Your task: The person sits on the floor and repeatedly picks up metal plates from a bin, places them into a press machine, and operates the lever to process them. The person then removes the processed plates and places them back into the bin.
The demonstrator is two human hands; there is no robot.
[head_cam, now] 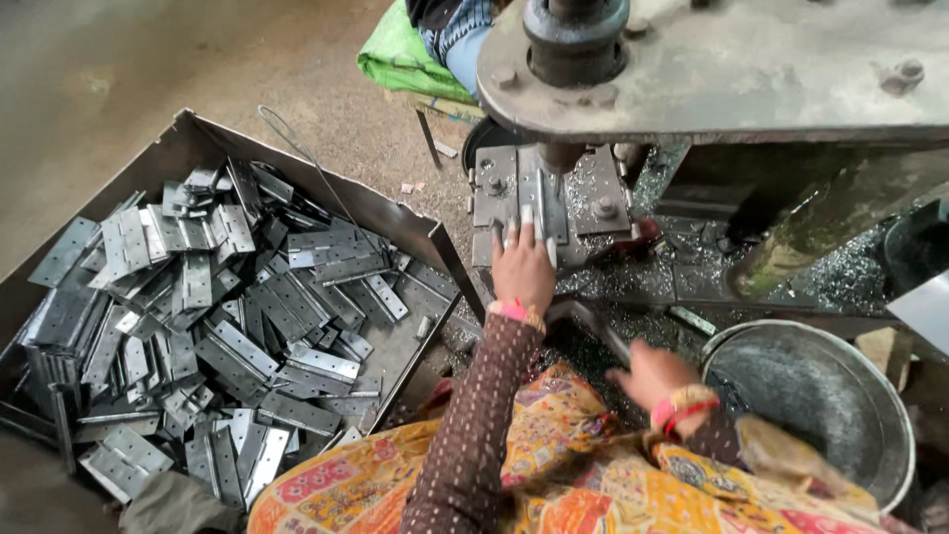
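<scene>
My left hand (522,265) reaches forward onto the grey steel fixture (603,203) of a drill press. Its fingertips press a narrow metal hinge plate (539,203) directly under the drill bit (559,163). My right hand (654,376) is blurred and hovers lower, between my lap and the metal bucket (895,396), with its fingers pointing left. Nothing shows in it. A grey bar (598,331) lies just left of that hand, and I cannot tell whether they touch.
An open metal tray (198,138) on the left holds a heap of several grey hinge plates (247,326). The heavy machine head (732,59) overhangs the fixture. Metal shavings (633,282) cover the machine base. A green sack (395,54) lies behind.
</scene>
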